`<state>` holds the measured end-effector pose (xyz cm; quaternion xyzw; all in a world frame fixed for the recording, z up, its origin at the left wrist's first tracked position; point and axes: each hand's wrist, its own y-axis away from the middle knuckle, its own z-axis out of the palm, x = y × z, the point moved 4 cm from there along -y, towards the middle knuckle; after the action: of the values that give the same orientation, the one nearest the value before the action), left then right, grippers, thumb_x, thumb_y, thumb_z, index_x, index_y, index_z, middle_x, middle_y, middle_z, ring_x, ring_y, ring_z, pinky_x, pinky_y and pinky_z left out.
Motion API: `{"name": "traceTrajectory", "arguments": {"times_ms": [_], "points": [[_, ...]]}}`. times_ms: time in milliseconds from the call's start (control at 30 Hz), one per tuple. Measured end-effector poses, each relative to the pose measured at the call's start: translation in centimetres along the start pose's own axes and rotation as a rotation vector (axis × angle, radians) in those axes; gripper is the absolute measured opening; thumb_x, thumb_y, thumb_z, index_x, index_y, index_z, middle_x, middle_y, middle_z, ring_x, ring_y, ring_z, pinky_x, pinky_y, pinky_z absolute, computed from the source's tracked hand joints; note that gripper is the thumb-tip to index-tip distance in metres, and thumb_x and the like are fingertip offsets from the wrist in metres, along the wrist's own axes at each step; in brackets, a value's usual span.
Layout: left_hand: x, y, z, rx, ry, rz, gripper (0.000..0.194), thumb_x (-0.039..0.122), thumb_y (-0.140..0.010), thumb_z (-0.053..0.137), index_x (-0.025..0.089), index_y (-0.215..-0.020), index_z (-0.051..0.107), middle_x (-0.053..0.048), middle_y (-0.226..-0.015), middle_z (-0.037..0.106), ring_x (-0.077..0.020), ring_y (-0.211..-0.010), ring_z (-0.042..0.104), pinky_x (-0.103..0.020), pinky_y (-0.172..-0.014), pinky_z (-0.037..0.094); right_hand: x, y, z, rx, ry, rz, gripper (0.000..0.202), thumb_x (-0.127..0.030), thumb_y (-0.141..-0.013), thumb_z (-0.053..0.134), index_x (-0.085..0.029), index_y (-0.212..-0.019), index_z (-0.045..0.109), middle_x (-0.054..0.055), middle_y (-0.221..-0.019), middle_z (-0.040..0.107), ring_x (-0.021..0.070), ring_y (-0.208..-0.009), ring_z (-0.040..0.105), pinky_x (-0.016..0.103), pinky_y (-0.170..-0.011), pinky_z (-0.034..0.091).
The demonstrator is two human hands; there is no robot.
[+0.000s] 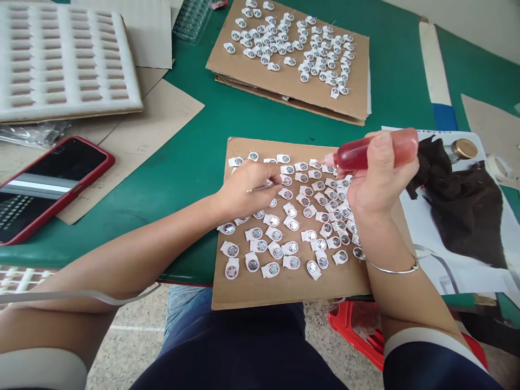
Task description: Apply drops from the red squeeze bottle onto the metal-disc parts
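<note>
My right hand (376, 179) is wrapped round a squeeze bottle (357, 154) of red liquid. The bottle lies nearly level, its narrow nozzle pointing left, close over small round metal pieces on white paper tabs. A thin metal stick (262, 188) is pinched in my left hand (247, 187); the fingers hide part of it. That hand is low over the left part of the cardboard sheet (280, 290), near a tabbed piece (286, 194). Many such pieces lie spread over the sheet, crowded more closely at the right, partly behind my right wrist.
A cardboard stack (349, 97) with more tabbed pieces lies at the back. On the left are a white foam tray (81, 54) and a red-cased phone (52, 184). To the right lie a dark cloth (467, 211) and a gold-lidded jar (463, 149).
</note>
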<state>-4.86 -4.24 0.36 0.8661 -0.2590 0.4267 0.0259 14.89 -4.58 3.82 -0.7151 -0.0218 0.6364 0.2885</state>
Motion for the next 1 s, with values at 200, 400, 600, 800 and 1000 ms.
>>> {"name": "traceTrajectory", "arguments": {"times_ms": [200, 400, 600, 800, 1000], "points": [[0.6, -0.8, -1.3, 0.169, 0.041, -0.063, 0.006, 0.018, -0.072, 0.062, 0.014, -0.072, 0.067, -0.002, -0.072, 0.068, -0.0108, -0.060, 0.058, -0.022, -0.052, 0.040, 0.0, -1.9, -0.8, -0.001, -0.132, 0.153, 0.030, -0.053, -0.082, 0.048, -0.024, -0.086, 0.044, -0.001, -0.060, 0.052, 0.0180, -0.053, 0.062, 0.025, -0.039, 0.035], [2.0, -2.5, -1.9, 0.139, -0.075, -0.027, 0.005, 0.020, -0.071, 0.064, 0.016, -0.071, 0.067, -0.001, -0.074, 0.069, -0.0121, -0.064, 0.059, -0.022, -0.055, 0.040, -0.6, -3.3, 0.9, -0.156, -0.124, 0.237, 0.030, -0.053, -0.080, 0.053, -0.024, -0.086, 0.047, 0.000, -0.065, 0.060, 0.0172, -0.056, 0.060, 0.027, -0.042, 0.038], [0.7, -1.9, -0.5, 0.172, 0.001, -0.064, 0.005, 0.018, -0.073, 0.062, 0.015, -0.070, 0.064, -0.001, -0.071, 0.068, -0.0107, -0.061, 0.058, -0.022, -0.052, 0.040, -1.3, -3.6, 2.3, -0.154, -0.225, 0.157, 0.029, -0.050, -0.080, 0.057, -0.023, -0.079, 0.047, -0.001, -0.060, 0.060, 0.0147, -0.051, 0.058, 0.024, -0.034, 0.033], [-0.5, -1.4, 0.6, 0.136, -0.038, -0.057, 0.006, 0.021, -0.075, 0.061, 0.016, -0.074, 0.065, 0.002, -0.057, 0.061, -0.0081, -0.050, 0.048, -0.021, -0.047, 0.034, -0.9, -3.1, 1.8, -0.108, -0.261, 0.184, 0.024, -0.042, -0.084, 0.055, -0.021, -0.079, 0.045, -0.005, -0.055, 0.055, 0.0173, -0.053, 0.065, 0.016, -0.030, 0.032], [-0.9, -1.5, 0.8, 0.135, -0.074, -0.053, 0.009, 0.024, -0.076, 0.060, 0.016, -0.073, 0.064, -0.001, -0.066, 0.066, -0.0098, -0.054, 0.054, -0.022, -0.049, 0.036, -0.5, -3.6, 1.4, -0.085, -0.235, 0.120, 0.025, -0.043, -0.083, 0.053, -0.021, -0.079, 0.042, -0.007, -0.054, 0.050, 0.0176, -0.054, 0.067, 0.013, -0.032, 0.033]]}}
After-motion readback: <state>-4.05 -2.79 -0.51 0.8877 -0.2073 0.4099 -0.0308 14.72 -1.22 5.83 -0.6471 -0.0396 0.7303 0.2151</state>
